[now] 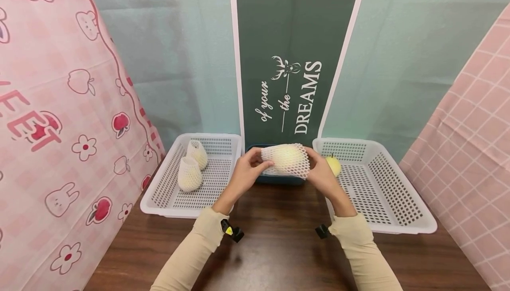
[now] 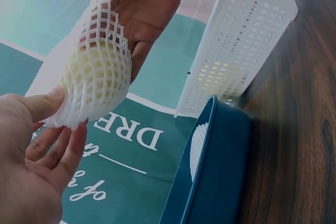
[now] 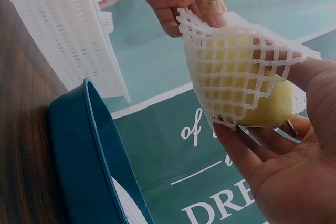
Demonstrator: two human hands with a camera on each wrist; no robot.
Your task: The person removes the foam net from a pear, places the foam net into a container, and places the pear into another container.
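Both hands hold a pale yellow pear (image 3: 270,106) partly covered by a white foam net sleeve (image 1: 287,160) above the blue basin (image 1: 280,180). My left hand (image 1: 247,169) pinches the closed-in end of the sleeve between thumb and fingers. At the other end, my right hand (image 1: 322,176) grips the pear, its fingers curled round the fruit and the sleeve's open edge. In the right wrist view, the pear's bare end and dark stem (image 3: 291,128) stick out of the mesh toward the right palm. More white foam netting (image 2: 198,149) lies inside the basin.
A white basket (image 1: 183,211) on the left holds two net-covered pears (image 1: 190,176). The white basket (image 1: 398,228) on the right has a bare yellow pear (image 1: 334,165) at its near-left side, beside my right wrist. All stand on a dark wooden table (image 1: 275,246), with cloth hanging behind.
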